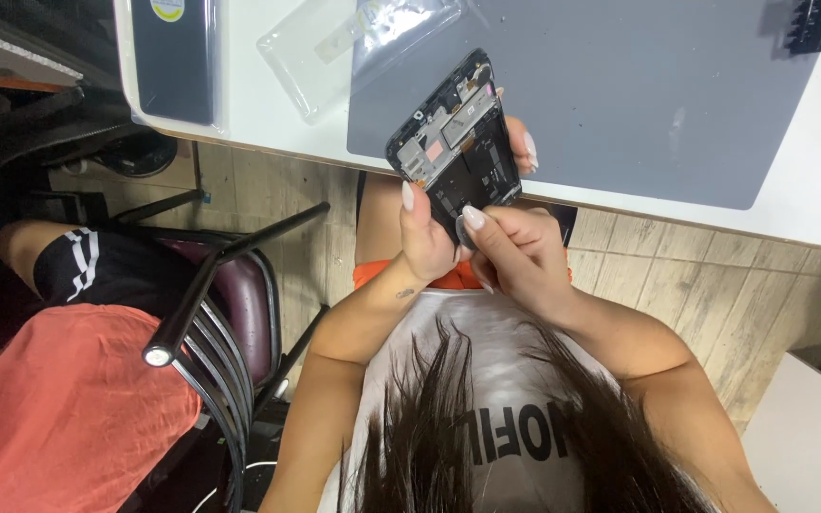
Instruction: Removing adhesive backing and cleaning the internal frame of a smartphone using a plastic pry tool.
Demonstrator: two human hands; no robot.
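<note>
An opened black smartphone [456, 142], its inner frame and boards exposed, is held tilted over the near edge of the white table [268, 119]. My left hand [425, 237] grips its lower left side, thumb along the edge, and fingertips show behind the right edge. My right hand [515, 252] pinches at the phone's lower end with thumb and forefinger; whatever is under the fingertips is hidden. My long dark hair [448, 437] hangs over a white printed shirt below.
A grey work mat [620, 95] covers the table, with clear plastic bags [334, 38] and a dark flat panel in a sleeve [175, 57] at the far left. A black tool [814, 24] lies top right. A purple-seated chair [239, 304] and another person's red clothing [59, 408] are at left.
</note>
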